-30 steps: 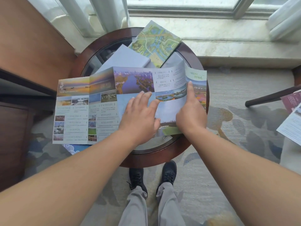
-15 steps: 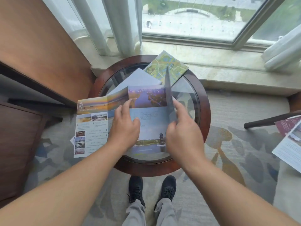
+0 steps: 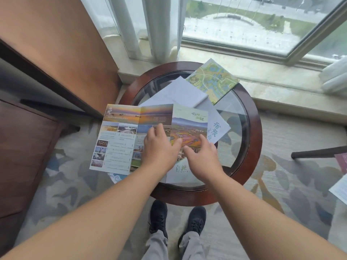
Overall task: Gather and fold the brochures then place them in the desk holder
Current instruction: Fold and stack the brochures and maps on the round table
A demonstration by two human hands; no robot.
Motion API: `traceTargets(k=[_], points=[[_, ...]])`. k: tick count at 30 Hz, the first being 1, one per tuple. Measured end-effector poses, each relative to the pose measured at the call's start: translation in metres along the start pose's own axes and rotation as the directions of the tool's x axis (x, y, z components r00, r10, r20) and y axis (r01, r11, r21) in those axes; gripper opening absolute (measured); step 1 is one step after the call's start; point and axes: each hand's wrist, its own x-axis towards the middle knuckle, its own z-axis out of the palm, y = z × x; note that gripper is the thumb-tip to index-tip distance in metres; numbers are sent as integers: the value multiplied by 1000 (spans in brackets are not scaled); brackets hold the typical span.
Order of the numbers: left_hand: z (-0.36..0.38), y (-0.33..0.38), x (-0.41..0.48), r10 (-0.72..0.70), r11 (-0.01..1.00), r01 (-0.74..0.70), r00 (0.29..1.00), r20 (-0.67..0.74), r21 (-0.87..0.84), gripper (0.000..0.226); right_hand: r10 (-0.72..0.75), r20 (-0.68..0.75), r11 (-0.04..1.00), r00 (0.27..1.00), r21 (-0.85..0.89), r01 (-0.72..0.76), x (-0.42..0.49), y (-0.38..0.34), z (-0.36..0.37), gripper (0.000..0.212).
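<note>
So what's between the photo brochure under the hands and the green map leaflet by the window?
A white folded sheet on the glass table; the photo brochure overlaps its near edge, the map leaflet its far corner. Head view shows it.

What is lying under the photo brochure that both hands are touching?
A white sheet with green writing sticks out from under the photo brochure at its right edge, on the glass table. How far it reaches beneath is covered.
</note>
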Motion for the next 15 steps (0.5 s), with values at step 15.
traceTargets(k=[15], points=[[-28,9,-21,131,990,-121,978,-163,69,29,-68,111,960,991,279,34,-18,-38,6,82]])
